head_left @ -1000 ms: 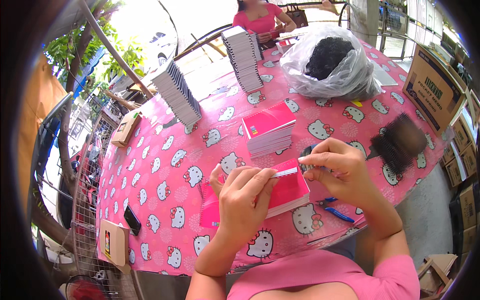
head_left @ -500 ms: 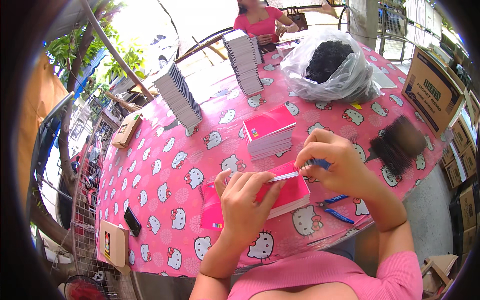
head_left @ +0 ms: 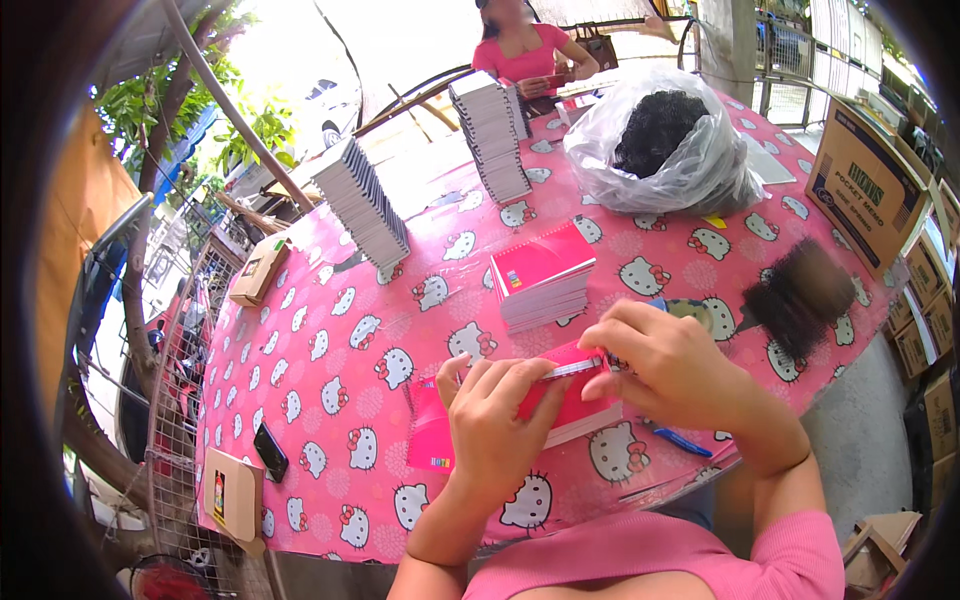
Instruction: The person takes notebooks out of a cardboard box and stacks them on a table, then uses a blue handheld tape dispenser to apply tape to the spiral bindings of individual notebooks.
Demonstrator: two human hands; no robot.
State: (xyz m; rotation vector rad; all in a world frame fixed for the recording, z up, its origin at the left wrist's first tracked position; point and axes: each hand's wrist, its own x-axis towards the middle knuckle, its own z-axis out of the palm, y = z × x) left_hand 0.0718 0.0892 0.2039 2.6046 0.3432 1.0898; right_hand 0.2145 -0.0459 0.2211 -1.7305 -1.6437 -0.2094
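Note:
A small pink-covered notebook (head_left: 572,368) is gripped by my left hand (head_left: 495,405), its white page edges turned toward me. At the notebook's right end, the bent fingers and thumb of my right hand (head_left: 665,365) pinch the corner, where a bit of dark binding wire shows. Both hands are over a low stack of pink notebooks (head_left: 585,422). Another pink notebook (head_left: 428,425) lies flat, partly under my left hand. Blue-handled pliers (head_left: 683,441) rest below my right wrist, their jaws hidden.
A pile of pink notebooks (head_left: 545,275) stands ahead, with two tall notebook stacks (head_left: 362,205) (head_left: 492,140) farther back. A clear bag of black wire coils (head_left: 660,135), loose black coils (head_left: 797,297) and a cardboard carton (head_left: 865,185) are rightward. A phone (head_left: 270,452) lies left. A co-worker (head_left: 525,55) sits opposite.
My right hand has come down slightly and its fingers have closed around the notebook's right end. The pliers are now more covered by it. My left hand keeps its grip.

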